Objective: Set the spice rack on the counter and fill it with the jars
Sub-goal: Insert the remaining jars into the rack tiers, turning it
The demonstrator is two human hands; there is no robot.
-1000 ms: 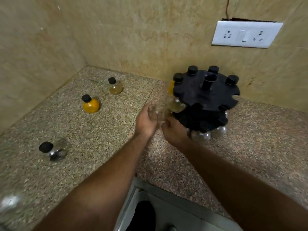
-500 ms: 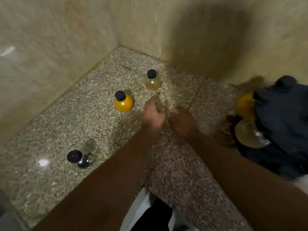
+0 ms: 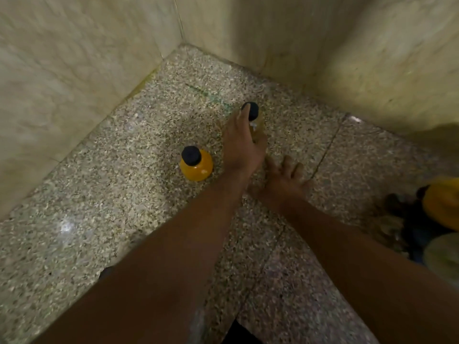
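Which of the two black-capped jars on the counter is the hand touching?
The far pale-yellow glass jar: the left hand is on it. The round orange jar stands untouched beside it.

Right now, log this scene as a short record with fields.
surface: speckled granite counter in a wall corner
left hand: reaching over the pale jar, fingers at its black cap; grip not clearly closed
right hand: open, resting low on the counter
orange jar: upright, black cap, loose on the counter, left of the left hand
spice rack: at right edge, blurred, partly cut off
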